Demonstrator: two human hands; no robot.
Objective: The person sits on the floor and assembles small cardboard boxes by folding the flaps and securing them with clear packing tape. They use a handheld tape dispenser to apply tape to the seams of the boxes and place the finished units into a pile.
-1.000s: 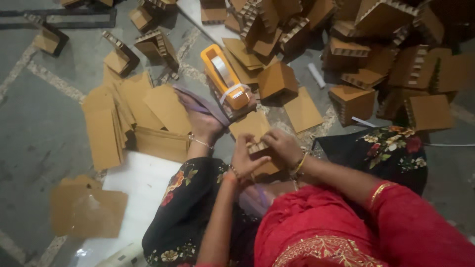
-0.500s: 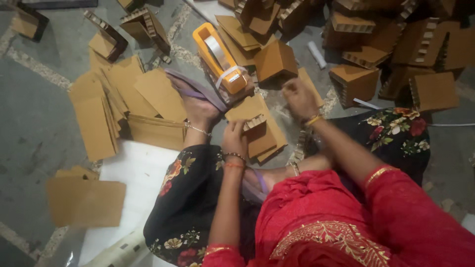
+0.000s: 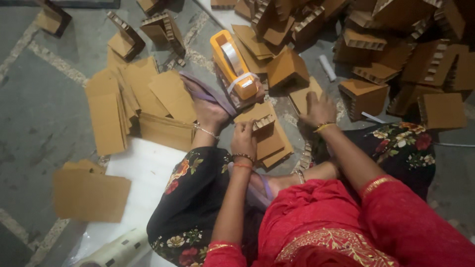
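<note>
Your left hand point(image 3: 244, 140) is closed on the near end of a small corrugated cardboard piece point(image 3: 262, 129), pinning it on the short stack of flat pieces point(image 3: 272, 148) that lies on the floor just beyond your knee. Your right hand point(image 3: 319, 108) is spread flat, fingers loose, on a single cardboard sheet point(image 3: 303, 96) a little farther out and to the right; it presses rather than grips. Just beyond both hands sits the orange tape dispenser point(image 3: 233, 64), with your sandalled foot point(image 3: 208, 106) to its left. Left of the foot, flat cardboard blanks point(image 3: 128, 101) lie fanned out, apparently still to be worked. At far right, a large heap of folded, notched cardboard boxes point(image 3: 386, 44) looks finished, so much of the batch seems done, though plenty of blanks remain.
</note>
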